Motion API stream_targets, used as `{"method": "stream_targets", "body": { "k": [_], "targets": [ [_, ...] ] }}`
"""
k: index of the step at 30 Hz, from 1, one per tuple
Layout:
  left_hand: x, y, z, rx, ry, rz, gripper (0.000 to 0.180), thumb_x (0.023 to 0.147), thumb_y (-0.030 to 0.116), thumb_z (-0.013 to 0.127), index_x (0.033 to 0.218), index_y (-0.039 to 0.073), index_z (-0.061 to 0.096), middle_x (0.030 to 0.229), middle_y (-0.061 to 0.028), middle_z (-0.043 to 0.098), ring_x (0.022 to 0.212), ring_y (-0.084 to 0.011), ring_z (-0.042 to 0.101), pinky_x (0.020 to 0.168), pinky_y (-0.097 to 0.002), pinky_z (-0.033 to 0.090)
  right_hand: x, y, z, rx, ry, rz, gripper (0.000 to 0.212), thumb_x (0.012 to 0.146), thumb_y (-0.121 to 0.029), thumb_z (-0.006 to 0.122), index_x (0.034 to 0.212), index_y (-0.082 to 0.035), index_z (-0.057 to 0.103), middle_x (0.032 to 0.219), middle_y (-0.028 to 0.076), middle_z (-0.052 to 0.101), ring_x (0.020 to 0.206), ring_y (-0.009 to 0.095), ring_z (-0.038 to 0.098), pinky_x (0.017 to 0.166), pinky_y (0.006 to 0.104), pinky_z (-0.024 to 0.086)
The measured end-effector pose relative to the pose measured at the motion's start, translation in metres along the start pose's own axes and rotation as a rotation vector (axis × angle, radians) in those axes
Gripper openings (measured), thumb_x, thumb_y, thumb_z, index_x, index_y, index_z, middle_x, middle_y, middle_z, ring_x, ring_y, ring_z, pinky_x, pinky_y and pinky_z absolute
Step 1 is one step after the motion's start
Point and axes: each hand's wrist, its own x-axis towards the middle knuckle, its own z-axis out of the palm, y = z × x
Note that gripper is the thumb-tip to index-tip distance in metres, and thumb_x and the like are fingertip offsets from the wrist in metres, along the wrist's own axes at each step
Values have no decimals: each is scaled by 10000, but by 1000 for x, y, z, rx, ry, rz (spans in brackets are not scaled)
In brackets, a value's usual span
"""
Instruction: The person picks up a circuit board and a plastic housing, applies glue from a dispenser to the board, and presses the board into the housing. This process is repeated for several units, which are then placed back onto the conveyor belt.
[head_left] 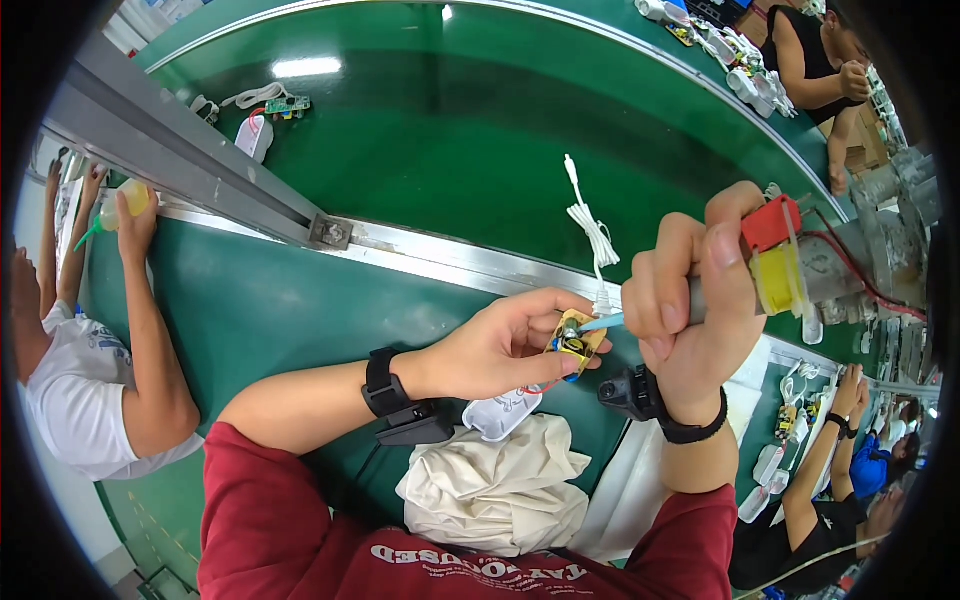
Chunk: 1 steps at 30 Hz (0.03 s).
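My left hand (510,340) pinches a small circuit board (577,345) loaded with electronic components between thumb and fingers. Wrapped around a dispensing tool, my right hand (690,290) holds it with its blue tapered nozzle (604,323) at the board, seemingly touching the components. The tool's grey body carries a yellow band (775,280) and a red part (770,224). A white coiled cable (595,235) extends beyond the board across the metal rail. Below my left hand lies a white plastic housing (502,412), with a red wire running toward the board.
Crumpled cream cloth (500,480) lies close to my body. A grey metal post (190,140) rises at left from the rail (430,262). Another board (288,106) and housing sit on the far green surface. Co-workers work left, far right and right, one holding a yellow bottle (130,200).
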Motion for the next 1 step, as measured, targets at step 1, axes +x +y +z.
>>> {"method": "stream_targets", "body": {
  "k": [1],
  "targets": [
    [0, -1, -1, 2, -7, 2, 416, 915, -31, 540, 1299, 60, 409, 1213, -92, 598, 1065, -127, 588, 848, -238, 489, 0, 0, -1, -6, 4, 5, 242, 899, -165, 565, 913, -70, 343, 492, 4, 376, 350, 61, 310, 319, 224, 242]
  ]
}}
